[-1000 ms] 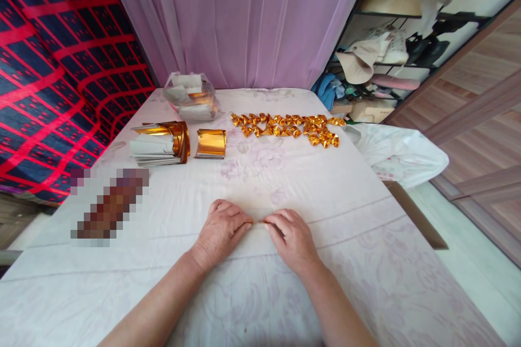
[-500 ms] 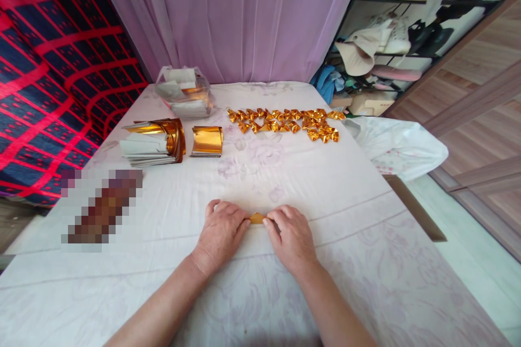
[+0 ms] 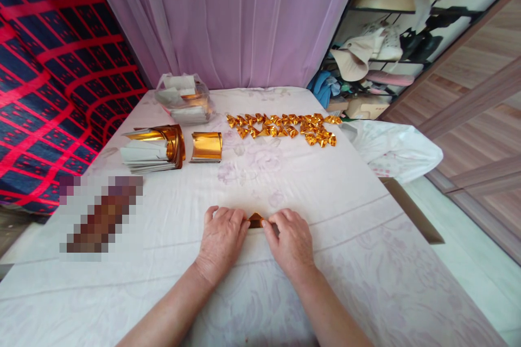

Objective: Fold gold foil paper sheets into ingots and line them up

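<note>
Both hands rest palm-down on the white floral cloth of the counter, near its front edge. The left hand and right hand pinch a small folded piece of gold foil between their fingertips; the piece stands as a little peak touching the cloth between the 2 hands. Farther back lies a row of finished gold foil folds, well apart from the hands. To the left sit a curled gold sheet, a stack of foil sheets and a clear plastic bag.
</note>
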{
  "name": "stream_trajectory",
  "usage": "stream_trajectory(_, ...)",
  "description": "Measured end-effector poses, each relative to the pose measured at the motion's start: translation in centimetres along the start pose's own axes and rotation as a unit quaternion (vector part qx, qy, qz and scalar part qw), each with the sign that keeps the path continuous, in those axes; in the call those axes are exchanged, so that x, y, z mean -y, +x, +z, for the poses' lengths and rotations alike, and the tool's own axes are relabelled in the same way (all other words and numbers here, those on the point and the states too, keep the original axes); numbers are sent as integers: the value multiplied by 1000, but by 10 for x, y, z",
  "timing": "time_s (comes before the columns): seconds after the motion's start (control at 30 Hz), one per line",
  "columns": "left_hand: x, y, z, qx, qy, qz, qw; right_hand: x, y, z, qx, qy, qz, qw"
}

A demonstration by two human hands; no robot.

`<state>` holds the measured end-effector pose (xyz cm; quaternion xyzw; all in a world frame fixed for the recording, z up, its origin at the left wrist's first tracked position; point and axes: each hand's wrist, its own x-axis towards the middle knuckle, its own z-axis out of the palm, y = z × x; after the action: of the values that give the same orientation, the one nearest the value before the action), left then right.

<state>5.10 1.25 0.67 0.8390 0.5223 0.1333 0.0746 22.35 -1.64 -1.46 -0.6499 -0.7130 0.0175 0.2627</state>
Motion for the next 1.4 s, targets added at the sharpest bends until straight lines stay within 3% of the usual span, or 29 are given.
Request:
stream_trajectory(0.6,-1,1,0,7,30,1,1000,1,1,-1,24,11,48,999)
stream_trajectory(1.1,16,4,1,60,-106,-15,992,-3,2,-1,63,64,54,995)
stream_trajectory(1.4,16,2,2,50,-96,-3,994,11,5,-3,55,6,58,997)
